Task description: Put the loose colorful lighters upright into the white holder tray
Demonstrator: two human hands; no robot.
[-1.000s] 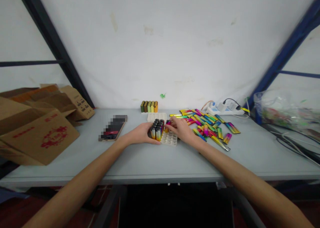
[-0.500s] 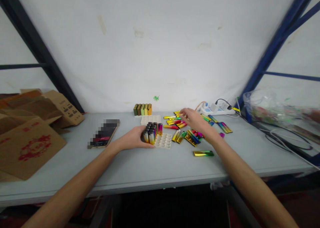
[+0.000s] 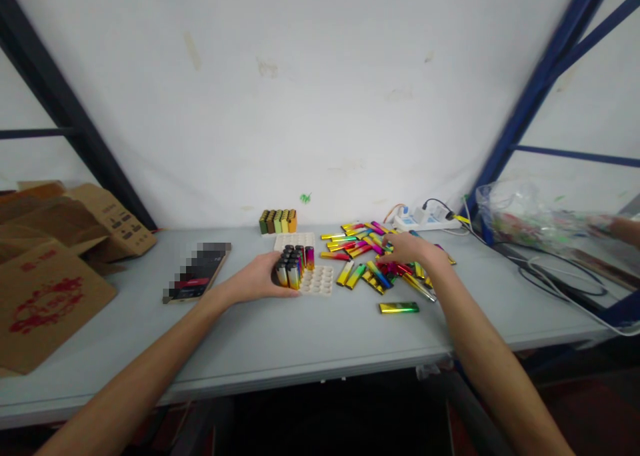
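Note:
My left hand (image 3: 263,277) curves around the left side of a group of upright lighters (image 3: 290,269) with dark tops and shiny bodies, its thumb along the front. They stand in the left part of a pale tray (image 3: 321,281) with round holes; the holes on its right side show. My right hand (image 3: 406,248) is over a loose pile of shiny lighters (image 3: 356,248) in gold, red, green, blue and purple. Its fingers are bent and apart at the pile, and I see nothing between them. One lighter (image 3: 399,307) lies alone near the front.
Behind stand a second pale tray (image 3: 303,238) and a block of green-to-orange lighters (image 3: 278,221). A phone (image 3: 200,269) and cardboard boxes (image 3: 55,303) are at left. Right are a power strip (image 3: 423,220), cables (image 3: 555,263), plastic bags (image 3: 520,209) and another person's hand (image 3: 620,231).
My right hand has moved right and slightly nearer across the pile, uncovering lighters at the back. My left hand keeps its place at the tray. The view has shifted a little.

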